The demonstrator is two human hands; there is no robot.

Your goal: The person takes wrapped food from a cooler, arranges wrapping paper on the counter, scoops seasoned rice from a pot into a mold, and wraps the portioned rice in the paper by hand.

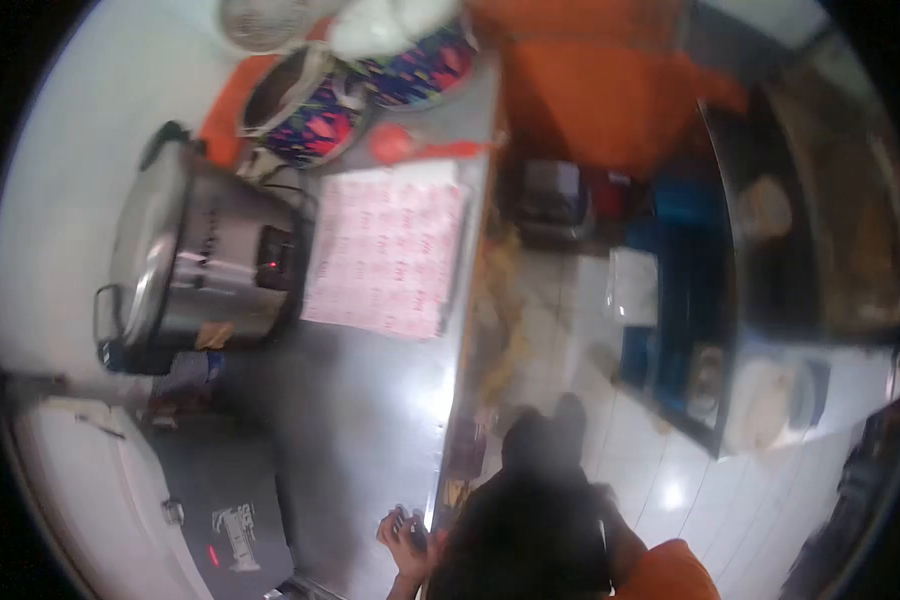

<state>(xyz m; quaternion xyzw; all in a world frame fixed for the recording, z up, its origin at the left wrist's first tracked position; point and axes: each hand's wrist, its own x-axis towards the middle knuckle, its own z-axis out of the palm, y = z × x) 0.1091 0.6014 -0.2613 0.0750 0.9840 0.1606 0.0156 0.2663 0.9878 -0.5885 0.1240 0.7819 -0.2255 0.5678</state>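
My left hand is at the front edge of the steel counter, low in the head view. Its fingers are curled about a small dark thing that I cannot make out. Dark clothing fills the bottom middle. Beside it, below an orange sleeve, my right hand shows only as a blurred patch of skin, its fingers hidden. Farther up the counter lies a stack of pink printed sheets, apart from both hands.
A large steel rice cooker with a red light stands against the wall. Patterned bags and a red ladle-like utensil lie beyond the sheets. Right of the tiled floor stand a blue crate and a metal cabinet.
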